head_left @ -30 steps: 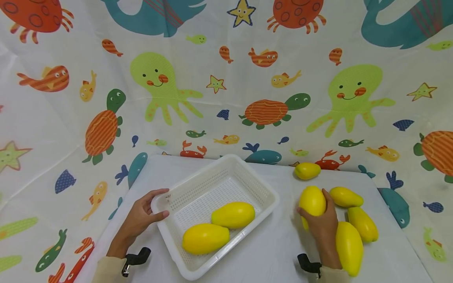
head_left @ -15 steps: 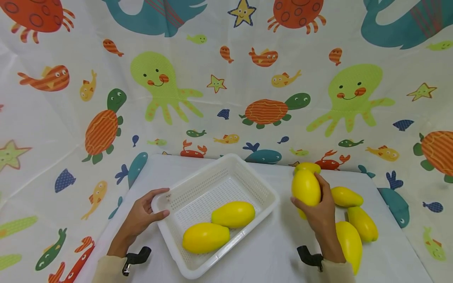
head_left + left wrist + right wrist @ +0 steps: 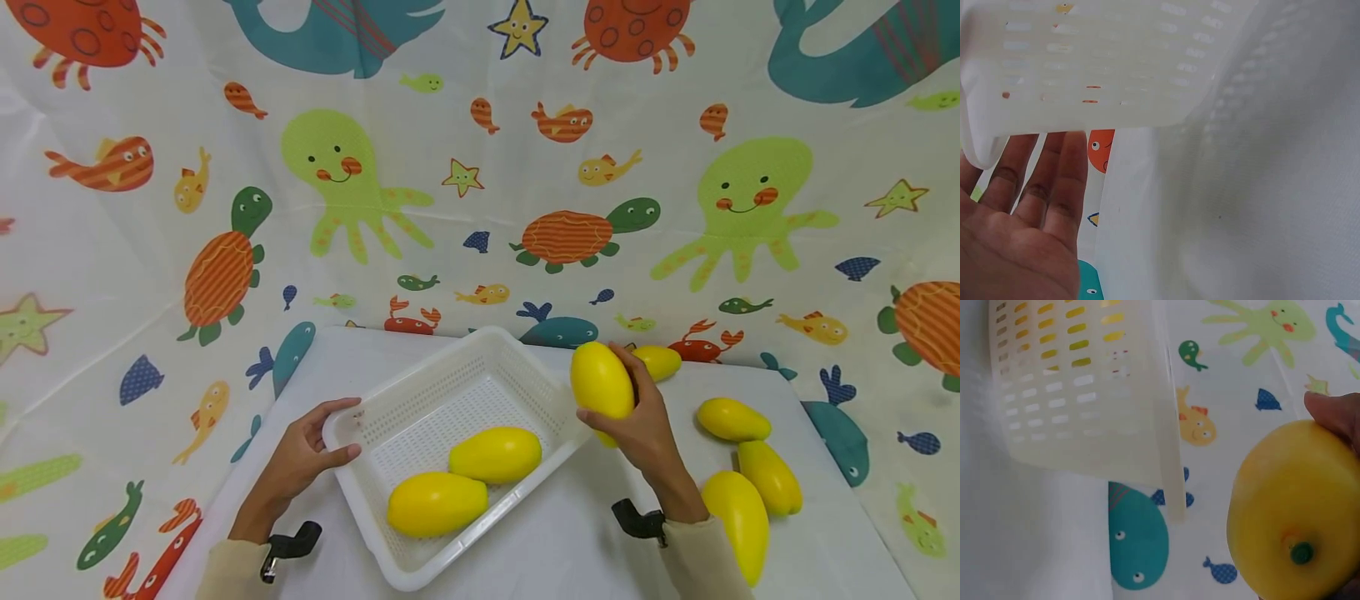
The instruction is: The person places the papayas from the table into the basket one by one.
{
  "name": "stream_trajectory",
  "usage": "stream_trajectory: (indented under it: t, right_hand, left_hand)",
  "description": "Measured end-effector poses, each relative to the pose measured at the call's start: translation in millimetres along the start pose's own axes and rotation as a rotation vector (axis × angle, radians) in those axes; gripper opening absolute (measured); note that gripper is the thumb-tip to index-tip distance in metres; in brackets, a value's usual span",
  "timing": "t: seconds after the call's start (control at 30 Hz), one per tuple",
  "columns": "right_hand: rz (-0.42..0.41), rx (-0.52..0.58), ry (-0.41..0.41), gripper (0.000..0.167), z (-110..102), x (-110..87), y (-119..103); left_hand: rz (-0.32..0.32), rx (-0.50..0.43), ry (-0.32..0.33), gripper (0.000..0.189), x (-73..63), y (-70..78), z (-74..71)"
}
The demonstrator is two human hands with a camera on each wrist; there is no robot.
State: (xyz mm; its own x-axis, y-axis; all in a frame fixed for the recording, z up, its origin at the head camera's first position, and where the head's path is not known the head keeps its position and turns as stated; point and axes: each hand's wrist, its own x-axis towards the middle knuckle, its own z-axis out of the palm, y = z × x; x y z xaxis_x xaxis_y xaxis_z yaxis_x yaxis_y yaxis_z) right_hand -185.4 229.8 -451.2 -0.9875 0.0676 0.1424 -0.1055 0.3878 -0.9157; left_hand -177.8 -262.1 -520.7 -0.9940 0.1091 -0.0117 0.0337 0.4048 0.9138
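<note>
Right hand [image 3: 648,433] grips mango [image 3: 602,383] beside basket [image 3: 555,392] rim.

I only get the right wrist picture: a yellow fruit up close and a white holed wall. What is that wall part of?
Observer: It is a white basket on the table; the right hand holds the yellow fruit just beside its right rim.
Operator: Is anything in it?
Observer: Two more yellow fruits lie on its floor, touching each other.
Operator: And the other hand?
Observer: The left hand grips the basket's left corner, thumb over the rim.
Operator: Any fruit left outside?
Observer: Four on the table: one small one behind the held fruit and three to the right of the right arm.
</note>
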Motion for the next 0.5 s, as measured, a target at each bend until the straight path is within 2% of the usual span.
stream_trajectory:
  t: [0.5]
  right_hand:
    - [-0.079,-0.045,-0.093,0.106,10,15.5,-8]
  left_hand:
    - [-0.007,0.009,0.001,0.068,0.6,0.2,0.2]
